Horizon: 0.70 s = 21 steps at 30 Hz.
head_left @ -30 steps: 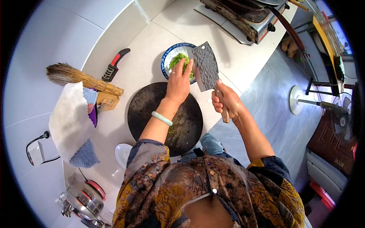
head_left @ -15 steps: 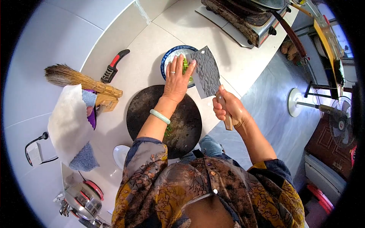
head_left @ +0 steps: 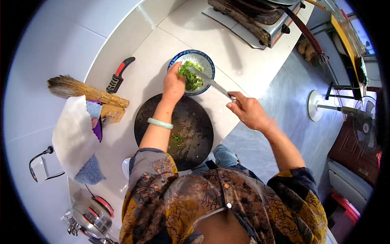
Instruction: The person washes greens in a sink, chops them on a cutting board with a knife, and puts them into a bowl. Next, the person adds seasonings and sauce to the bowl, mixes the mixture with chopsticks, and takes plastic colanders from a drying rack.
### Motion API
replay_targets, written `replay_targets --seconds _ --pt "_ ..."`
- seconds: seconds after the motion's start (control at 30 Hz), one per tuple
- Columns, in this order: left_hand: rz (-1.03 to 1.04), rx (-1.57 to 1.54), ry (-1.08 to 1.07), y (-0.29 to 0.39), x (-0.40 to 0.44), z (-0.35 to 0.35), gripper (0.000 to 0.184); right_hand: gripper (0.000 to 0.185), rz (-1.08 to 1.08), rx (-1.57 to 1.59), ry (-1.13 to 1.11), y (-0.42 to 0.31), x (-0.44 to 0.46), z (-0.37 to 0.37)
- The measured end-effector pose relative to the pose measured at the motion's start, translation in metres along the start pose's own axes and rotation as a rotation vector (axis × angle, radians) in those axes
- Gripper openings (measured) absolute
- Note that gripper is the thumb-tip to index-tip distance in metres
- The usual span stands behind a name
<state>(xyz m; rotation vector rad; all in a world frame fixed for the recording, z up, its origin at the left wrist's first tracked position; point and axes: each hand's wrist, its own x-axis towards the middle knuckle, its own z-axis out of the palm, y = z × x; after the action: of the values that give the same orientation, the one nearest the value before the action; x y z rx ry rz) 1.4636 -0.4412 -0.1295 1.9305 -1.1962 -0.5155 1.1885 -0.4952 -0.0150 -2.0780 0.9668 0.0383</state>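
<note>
A blue-rimmed white bowl (head_left: 210, 61) stands on the counter with chopped green herbs (head_left: 191, 76) in it. My right hand (head_left: 251, 112) grips the handle of a cleaver (head_left: 217, 86), whose blade is turned edge-on and reaches over the bowl into the greens. My left hand (head_left: 174, 86), below which a pale green bangle circles the wrist, is at the bowl's left side beside the herbs. Its fingers are partly bent and only partly visible, with nothing seen in them. Under my left forearm lies a round dark chopping board (head_left: 193, 126) with a few green scraps (head_left: 176, 139).
A gas stove (head_left: 264, 18) with a pan stands at the top right. Left of the board lie a red-and-black handled tool (head_left: 120, 75), a straw brush (head_left: 81, 90) and a white cloth (head_left: 73, 126). A steel pot (head_left: 91, 217) is at lower left, a fan (head_left: 365, 128) far right.
The cleaver has turned from flat-on to edge-on, with its blade now over the bowl. My left hand has shifted left and turned sideways, leaving more of the herbs visible.
</note>
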Motion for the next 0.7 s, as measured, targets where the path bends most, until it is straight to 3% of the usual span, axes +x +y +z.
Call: replay_targets --seconds 0.07,0.2,0.3,0.33,0.43,0.7 --pt "-0.057 -0.052 -0.096 0.016 0.002 -0.021 0.050 0.041 -0.046 -0.159 -0.033 -0.002 0.000 -0.018" --pt "0.123 0.058 -0.151 0.036 0.003 -0.045 0.047 0.039 -0.138 -0.386 -0.099 -0.003 0.007 -0.039" --pt "0.371 0.247 -0.203 0.051 -0.001 -0.045 0.048 0.039 -0.194 -0.549 -0.150 -0.002 0.017 -0.043" --pt "0.426 0.331 -0.320 0.063 -0.002 -0.046 0.052 0.039 -0.209 -0.570 -0.158 -0.006 0.019 -0.046" --pt "0.662 0.613 -0.400 0.078 -0.013 -0.038 0.063 0.039 -0.271 -0.612 -0.142 -0.010 0.025 -0.049" --pt "0.690 0.834 -0.414 0.082 -0.019 -0.019 0.056 0.034 -0.334 -0.703 -0.151 -0.023 0.031 -0.055"
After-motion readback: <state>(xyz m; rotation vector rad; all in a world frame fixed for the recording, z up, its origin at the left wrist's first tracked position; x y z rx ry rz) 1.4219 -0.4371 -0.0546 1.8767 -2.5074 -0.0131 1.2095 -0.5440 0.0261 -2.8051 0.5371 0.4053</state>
